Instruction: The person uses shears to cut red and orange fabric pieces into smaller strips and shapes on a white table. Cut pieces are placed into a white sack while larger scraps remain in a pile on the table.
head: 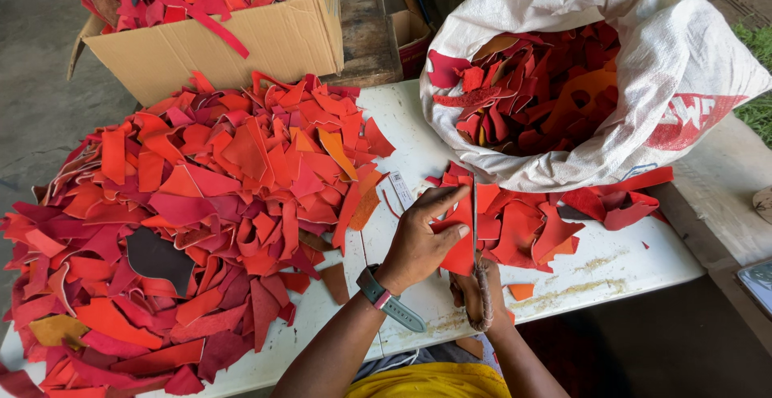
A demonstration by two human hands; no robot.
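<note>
With our left hand (pixel 418 241) pinching the red scrap (pixel 460 241) and our right hand (pixel 474 289) gripping the scissors (pixel 476 241), fingertips so near the blades risk a nick.

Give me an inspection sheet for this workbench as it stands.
Surface: white table, scuffed, with crumbs near the front edge.
Job's things: red leather piece held by the left hand; scissors gripped in the right hand, blade upright against the piece.
Clutter: big pile of red and orange offcuts; smaller pile beside the sack.
Grippers: both hands closed on their items; watch on the left wrist.
Cables: nothing seen.
Surroundings: white sack and cardboard box, both full of scraps; concrete floor, grass at right.
</note>
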